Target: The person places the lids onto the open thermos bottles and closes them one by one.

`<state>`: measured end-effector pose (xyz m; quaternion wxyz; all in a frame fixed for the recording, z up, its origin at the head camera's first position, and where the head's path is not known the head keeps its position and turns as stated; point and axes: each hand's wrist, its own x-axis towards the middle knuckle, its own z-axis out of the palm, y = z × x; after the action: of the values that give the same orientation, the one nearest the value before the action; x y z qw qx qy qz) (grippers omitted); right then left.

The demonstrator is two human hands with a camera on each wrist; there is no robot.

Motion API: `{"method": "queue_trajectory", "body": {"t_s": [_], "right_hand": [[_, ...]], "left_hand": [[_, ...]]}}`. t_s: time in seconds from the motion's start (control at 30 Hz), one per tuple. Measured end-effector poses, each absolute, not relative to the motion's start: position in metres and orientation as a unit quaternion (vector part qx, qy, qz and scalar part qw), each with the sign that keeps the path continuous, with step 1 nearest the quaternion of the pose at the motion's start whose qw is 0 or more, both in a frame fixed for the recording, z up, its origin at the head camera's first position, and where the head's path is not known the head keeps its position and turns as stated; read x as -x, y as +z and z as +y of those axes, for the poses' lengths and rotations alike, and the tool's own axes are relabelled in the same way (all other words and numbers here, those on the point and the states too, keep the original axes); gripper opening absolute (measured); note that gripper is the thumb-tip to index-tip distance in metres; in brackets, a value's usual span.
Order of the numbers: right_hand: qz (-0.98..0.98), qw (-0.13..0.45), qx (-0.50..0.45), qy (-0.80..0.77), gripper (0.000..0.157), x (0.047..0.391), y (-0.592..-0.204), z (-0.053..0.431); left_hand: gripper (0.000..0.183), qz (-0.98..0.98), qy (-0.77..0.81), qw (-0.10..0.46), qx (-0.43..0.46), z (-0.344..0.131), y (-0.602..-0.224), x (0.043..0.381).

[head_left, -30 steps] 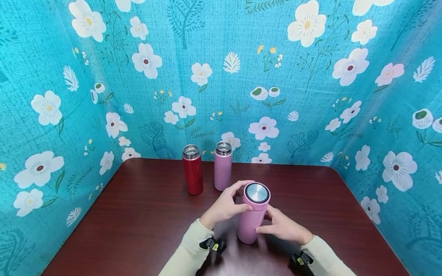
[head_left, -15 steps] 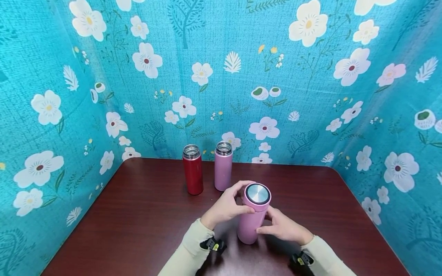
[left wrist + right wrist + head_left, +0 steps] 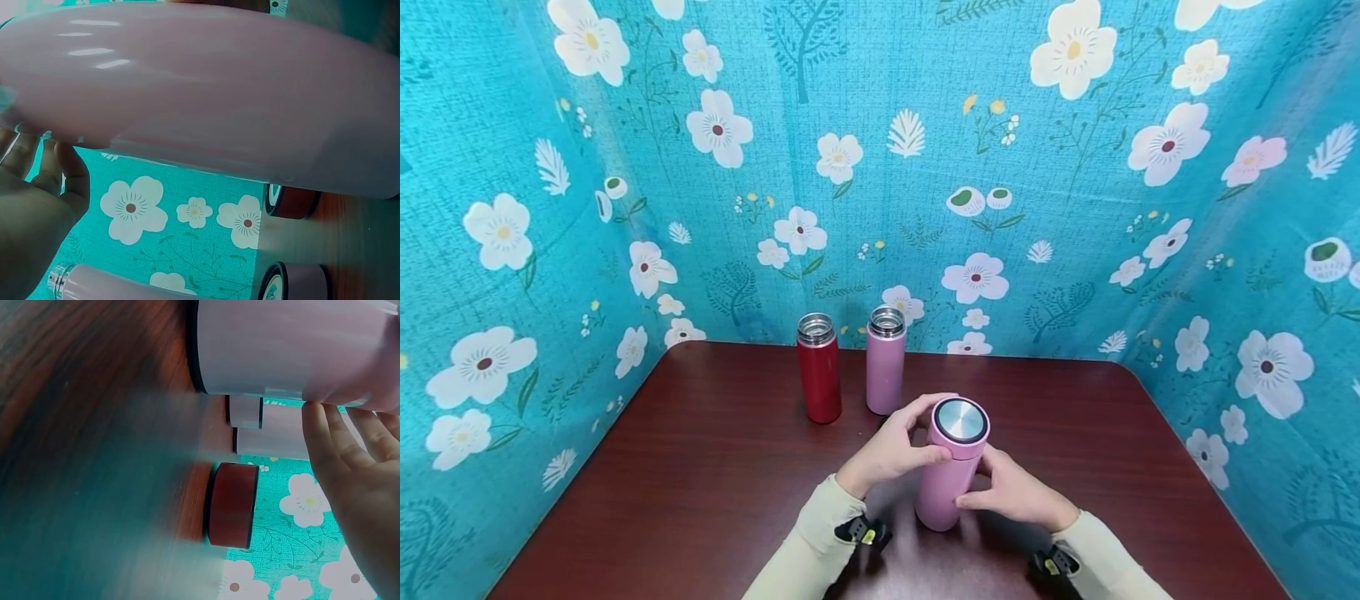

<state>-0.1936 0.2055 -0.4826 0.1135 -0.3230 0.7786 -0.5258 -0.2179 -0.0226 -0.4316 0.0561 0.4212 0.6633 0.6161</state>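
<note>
A pink thermos bottle (image 3: 942,496) stands in front of me, topped by its pink lid (image 3: 962,422) with a brushed silver disc. My left hand (image 3: 891,450) grips it around the lid, thumb across the near side at the seam. Lower down, my right hand (image 3: 1018,492) holds the body from the right. In the right wrist view the black-ringed base of the pink thermos (image 3: 281,350) is right at the tabletop. Fingers of my left hand (image 3: 37,200) curl under the bottle's top end in the left wrist view.
Behind stand a red thermos (image 3: 822,379) and a purple thermos (image 3: 885,371), both lidless with bare steel necks. A red lid (image 3: 232,506) and a purple lid (image 3: 245,412) rest on the dark wooden table (image 3: 700,483), hidden from the head view. Flowered blue cloth (image 3: 880,183) surrounds the table.
My left thumb shifts slightly around the lid's seam. Both hands stay on the pink thermos, which keeps its place. The other bottles do not move.
</note>
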Motion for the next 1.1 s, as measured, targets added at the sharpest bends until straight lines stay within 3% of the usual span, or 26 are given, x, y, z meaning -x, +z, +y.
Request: {"method": "queue_trajectory", "body": {"t_s": [0.5, 0.8, 1.1], "right_hand": [[0.768, 0.069, 0.333, -0.542, 0.076, 0.191, -0.481, 0.202], [0.795, 0.021, 0.293, -0.531, 0.066, 0.184, -0.470, 0.216], [0.843, -0.041, 0.218, -0.489, 0.066, 0.179, -0.450, 0.250]], "left_hand": [[0.066, 0.657, 0.608, 0.061, -0.442, -0.026, -0.401, 0.197], [0.041, 0.719, 0.571, 0.071, -0.390, -0.033, -0.427, 0.211], [0.033, 0.822, 0.439, 0.076, -0.353, -0.060, -0.435, 0.206]]}}
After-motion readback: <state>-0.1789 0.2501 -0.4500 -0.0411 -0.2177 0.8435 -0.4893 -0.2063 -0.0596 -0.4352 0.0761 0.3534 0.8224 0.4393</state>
